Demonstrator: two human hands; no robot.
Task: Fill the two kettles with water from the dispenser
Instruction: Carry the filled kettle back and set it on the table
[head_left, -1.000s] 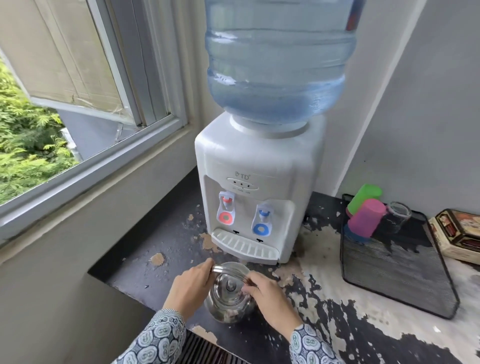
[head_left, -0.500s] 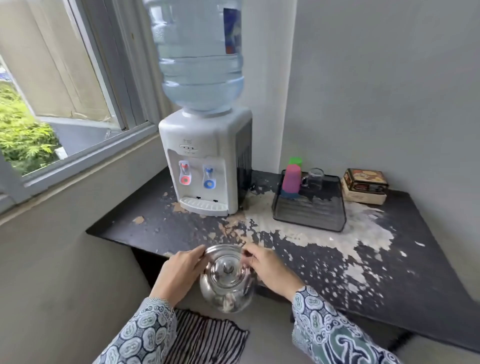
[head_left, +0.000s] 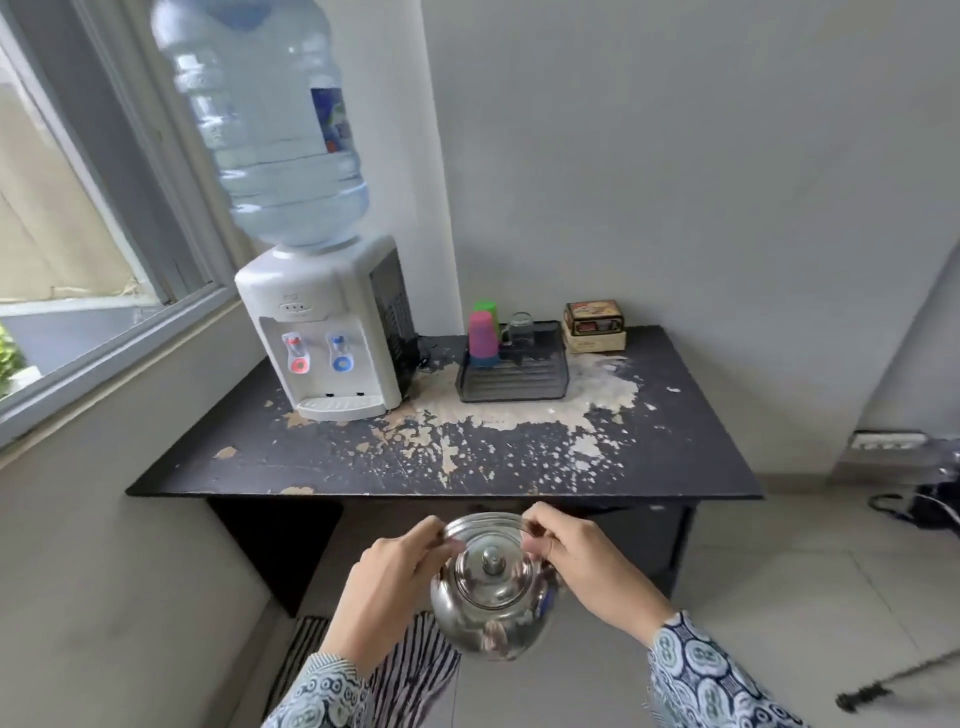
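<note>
Kettle: round polished steel kettle (head_left: 491, 597), lid on, held in the air in front of the table edge, off the black peeling tabletop (head_left: 675, 457).
Left hand (head_left: 387, 587): fingers closed on the left end of the kettle's wire bail handle.
Right hand (head_left: 582, 561): pinching the right end.
Handle axis: left to right.
Dispenser: white countertop water dispenser (head_left: 322, 332) lies ahead and left, well apart; left hand nearer.
Second kettle: not in view.
</note>
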